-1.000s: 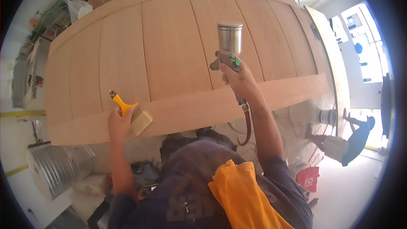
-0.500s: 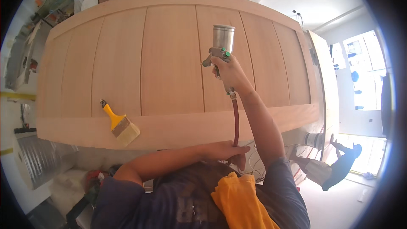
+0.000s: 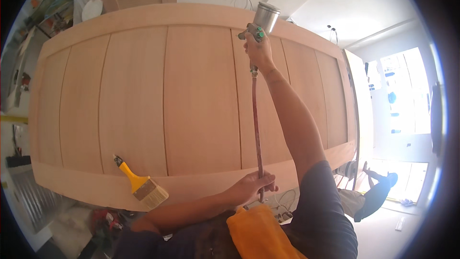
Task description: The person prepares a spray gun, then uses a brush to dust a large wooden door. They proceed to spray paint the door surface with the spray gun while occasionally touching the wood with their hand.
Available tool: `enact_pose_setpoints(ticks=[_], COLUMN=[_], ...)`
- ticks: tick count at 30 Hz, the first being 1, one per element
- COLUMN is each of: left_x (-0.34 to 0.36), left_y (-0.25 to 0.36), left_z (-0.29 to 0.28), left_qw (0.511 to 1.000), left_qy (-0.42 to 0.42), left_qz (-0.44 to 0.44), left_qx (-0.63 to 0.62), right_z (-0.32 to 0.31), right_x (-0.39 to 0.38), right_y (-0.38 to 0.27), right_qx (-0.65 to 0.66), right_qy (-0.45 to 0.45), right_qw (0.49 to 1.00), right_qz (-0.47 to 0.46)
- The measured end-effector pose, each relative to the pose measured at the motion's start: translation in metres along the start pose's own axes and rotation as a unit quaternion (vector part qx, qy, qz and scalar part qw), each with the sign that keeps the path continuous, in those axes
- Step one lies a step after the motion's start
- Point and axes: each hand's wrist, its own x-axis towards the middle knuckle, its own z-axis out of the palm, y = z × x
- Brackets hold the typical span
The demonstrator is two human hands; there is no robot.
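Observation:
My right hand grips a metal spray gun with green knobs and a steel cup on top, held up over the far rail of a pale wooden panelled door. A reddish hose runs down from the gun's handle to my left hand, whose fingers are wrapped round it near the door's front edge. A paintbrush with a yellow handle lies on the front rail at the left, apart from both hands.
Cluttered shelving and a white bag stand at the back left. A silvery roll lies at lower left. Another board stands at the right, where a co-worker bends beside bright openings. Cables trail below the door.
My left hand has let go of the paintbrush, leaving it on the door, and moved right to take the hose. My right hand has raised the spray gun farther forward.

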Motion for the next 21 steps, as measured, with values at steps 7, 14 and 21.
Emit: enact_pose_setpoints(ticks=[7, 14, 21], left_x=[-0.011, -0.009, -0.007], left_y=[0.017, 0.008, 0.01], left_z=[-0.016, -0.026, -0.02], left_qw=[0.998, 0.997, 1.0], left_qy=[0.015, -0.005, 0.007], left_qz=[0.028, 0.036, 0.016], left_qx=[-0.061, -0.068, 0.004], right_z=[0.028, 0.025, -0.062], right_x=[0.034, 0.04, 0.054], right_y=[0.018, 0.009, 0.028], right_qx=[-0.057, -0.051, -0.02], right_qy=[0.068, 0.006, 0.043], right_qw=[0.996, 0.998, 0.999], right_qz=[-0.006, -0.031, 0.016])
